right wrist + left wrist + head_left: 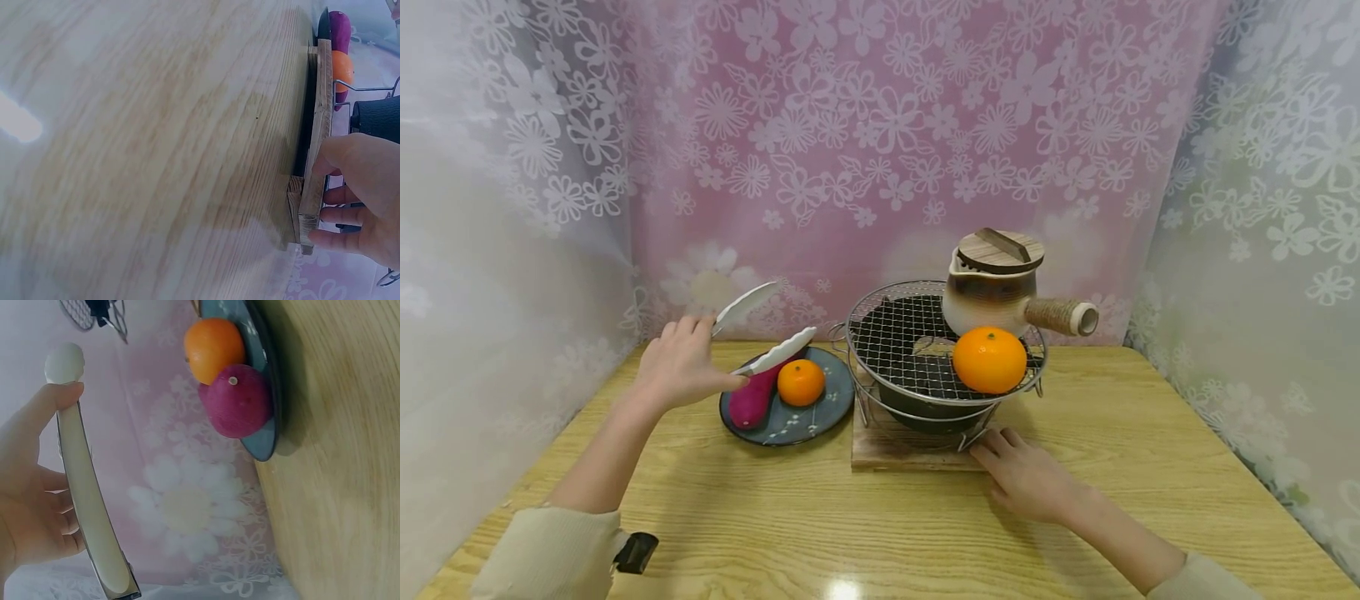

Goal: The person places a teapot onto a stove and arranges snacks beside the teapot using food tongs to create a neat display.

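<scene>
My left hand (pixel 679 364) holds white-tipped tongs (pixel 784 350), their arms spread apart beside and above the blue plate (pixel 831 423). In the left wrist view, the thumb lies along one arm of the tongs (pixel 90 481). On the plate are a purple sweet potato (pixel 749 406) and a small orange (pixel 801 382). My right hand (pixel 1028 477) grips the front right corner of the wooden board (pixel 891 460) under a round tabletop grill (pixel 917 421). In the right wrist view, its thumb presses the board's edge (pixel 322 112) and its fingers lie at the corner.
A large orange (pixel 989 360) rests on the front right of the wire mesh (pixel 895 342). Behind it stands a side-handled teapot (pixel 977 302) with a wooden lid (pixel 1000 250), its rope-wrapped handle jutting right past the grill rim. Flowered curtains (pixel 887 150) enclose the wooden table (pixel 760 517).
</scene>
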Action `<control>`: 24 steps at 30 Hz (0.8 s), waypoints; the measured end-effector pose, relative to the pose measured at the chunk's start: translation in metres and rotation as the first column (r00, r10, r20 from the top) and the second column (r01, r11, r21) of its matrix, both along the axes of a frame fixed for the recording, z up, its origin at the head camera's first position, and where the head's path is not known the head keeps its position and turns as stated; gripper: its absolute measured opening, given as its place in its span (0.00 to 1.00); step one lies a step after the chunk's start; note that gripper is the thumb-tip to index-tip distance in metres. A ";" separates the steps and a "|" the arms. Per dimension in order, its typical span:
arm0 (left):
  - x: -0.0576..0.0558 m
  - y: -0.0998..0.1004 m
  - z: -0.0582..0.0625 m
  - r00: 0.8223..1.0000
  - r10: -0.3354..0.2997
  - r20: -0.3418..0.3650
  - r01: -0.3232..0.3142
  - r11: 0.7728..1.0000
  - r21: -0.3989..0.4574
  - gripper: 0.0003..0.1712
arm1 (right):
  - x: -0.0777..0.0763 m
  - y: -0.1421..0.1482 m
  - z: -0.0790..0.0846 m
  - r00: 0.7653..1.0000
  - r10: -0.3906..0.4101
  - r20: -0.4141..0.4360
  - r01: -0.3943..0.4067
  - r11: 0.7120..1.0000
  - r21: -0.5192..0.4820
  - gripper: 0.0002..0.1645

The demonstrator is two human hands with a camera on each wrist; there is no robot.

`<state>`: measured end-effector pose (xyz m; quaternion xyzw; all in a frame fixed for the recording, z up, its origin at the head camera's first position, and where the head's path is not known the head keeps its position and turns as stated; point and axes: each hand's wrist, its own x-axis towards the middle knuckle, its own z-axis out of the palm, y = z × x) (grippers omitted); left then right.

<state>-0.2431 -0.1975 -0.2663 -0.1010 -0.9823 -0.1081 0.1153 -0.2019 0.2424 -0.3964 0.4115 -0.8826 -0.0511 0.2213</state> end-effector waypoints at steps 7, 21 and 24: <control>-0.010 -0.007 -0.014 1.000 -0.001 -0.002 0.001 1.000 -0.004 0.55 | 0.000 0.000 0.000 1.000 0.007 -0.017 -0.007 1.000 -0.003 0.19; -0.018 0.000 -0.035 0.999 -0.022 0.027 0.024 0.997 -0.080 0.54 | -0.001 0.001 -0.001 0.999 0.023 -0.030 -0.023 0.999 -0.023 0.20; -0.018 0.001 -0.039 1.000 -0.020 0.024 0.022 0.996 -0.088 0.53 | -0.001 0.000 0.000 1.000 0.019 -0.018 -0.020 1.000 -0.017 0.21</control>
